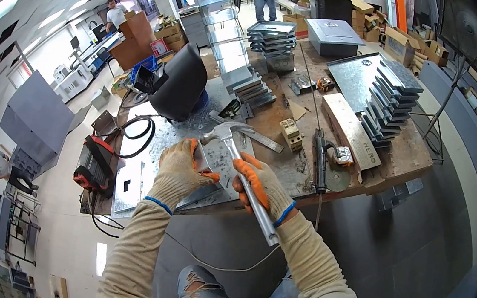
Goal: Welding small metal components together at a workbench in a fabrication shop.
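Held a claw hammer point(257, 204) in the gloved right hand point(259, 183), clamped around its metal handle, with the head close to the far end of a bent sheet-metal piece point(203, 161); could not tell whether touching. Steadied that piece on the metal sheet point(175, 130) of the bench with the gloved left hand point(178, 168), thumb and forefinger parted along it. Included nearby: slotted flat bar point(266, 142), beige circuit breaker point(290, 134). Called, by judgement, for short, square blows, firm seating and fingertips clear of the hammer face.
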{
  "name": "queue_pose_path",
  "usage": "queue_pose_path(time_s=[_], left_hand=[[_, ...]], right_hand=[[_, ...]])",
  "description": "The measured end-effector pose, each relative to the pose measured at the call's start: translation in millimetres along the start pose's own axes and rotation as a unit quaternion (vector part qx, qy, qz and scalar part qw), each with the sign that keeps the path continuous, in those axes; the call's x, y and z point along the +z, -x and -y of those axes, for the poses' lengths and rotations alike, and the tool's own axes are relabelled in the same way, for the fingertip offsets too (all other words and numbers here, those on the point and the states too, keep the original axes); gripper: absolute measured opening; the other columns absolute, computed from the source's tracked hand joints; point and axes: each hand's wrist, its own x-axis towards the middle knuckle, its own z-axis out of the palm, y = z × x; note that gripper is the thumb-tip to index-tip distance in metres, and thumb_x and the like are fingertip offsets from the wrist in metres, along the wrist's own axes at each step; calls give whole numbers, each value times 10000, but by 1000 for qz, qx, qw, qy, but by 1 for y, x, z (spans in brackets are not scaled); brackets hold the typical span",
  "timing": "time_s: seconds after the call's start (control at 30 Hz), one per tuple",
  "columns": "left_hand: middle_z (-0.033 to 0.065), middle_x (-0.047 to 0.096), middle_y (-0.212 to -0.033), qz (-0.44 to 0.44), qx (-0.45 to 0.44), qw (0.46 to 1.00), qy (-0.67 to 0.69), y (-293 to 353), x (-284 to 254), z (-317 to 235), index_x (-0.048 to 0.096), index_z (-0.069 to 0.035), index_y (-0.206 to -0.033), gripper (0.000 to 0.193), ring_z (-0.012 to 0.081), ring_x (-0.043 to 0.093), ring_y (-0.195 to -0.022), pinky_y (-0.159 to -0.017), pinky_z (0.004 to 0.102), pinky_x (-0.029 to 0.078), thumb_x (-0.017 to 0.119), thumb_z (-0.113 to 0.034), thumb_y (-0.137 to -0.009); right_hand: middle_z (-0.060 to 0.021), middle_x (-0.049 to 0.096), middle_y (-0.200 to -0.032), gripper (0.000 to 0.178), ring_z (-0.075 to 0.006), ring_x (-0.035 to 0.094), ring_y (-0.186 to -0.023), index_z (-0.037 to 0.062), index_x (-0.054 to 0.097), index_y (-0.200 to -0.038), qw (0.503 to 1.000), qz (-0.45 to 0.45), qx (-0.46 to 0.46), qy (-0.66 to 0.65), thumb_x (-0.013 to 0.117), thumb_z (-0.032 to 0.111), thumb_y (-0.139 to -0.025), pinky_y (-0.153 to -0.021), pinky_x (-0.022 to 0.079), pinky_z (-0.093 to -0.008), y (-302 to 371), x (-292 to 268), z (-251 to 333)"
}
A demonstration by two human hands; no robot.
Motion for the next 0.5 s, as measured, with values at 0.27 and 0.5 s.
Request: queue_pose_path(time_s=[0.27,0.5], left_hand=[[189,724,-1114,-37,22,999,8,1,7,11,636,51,-1280,926,320,717,-997,-924,405,577,1049,-420,-598],[211,731,-1158,-35,20,999,11,2,6,10,632,65,-1327,957,329,729,-1039,-962,401,578,1050,-404,-605]], right_hand=[[20,598,-724,503,-87,519,-469,165,550,-1464,1000,6,1,-2,609,481,-1076,-361,379,-262,5,10,3],[4,609,-732,536,-93,528,-472,158,527,-1511,1000,6,-6,20,600,470,-1082,-369,376,-258,11,11,11]])
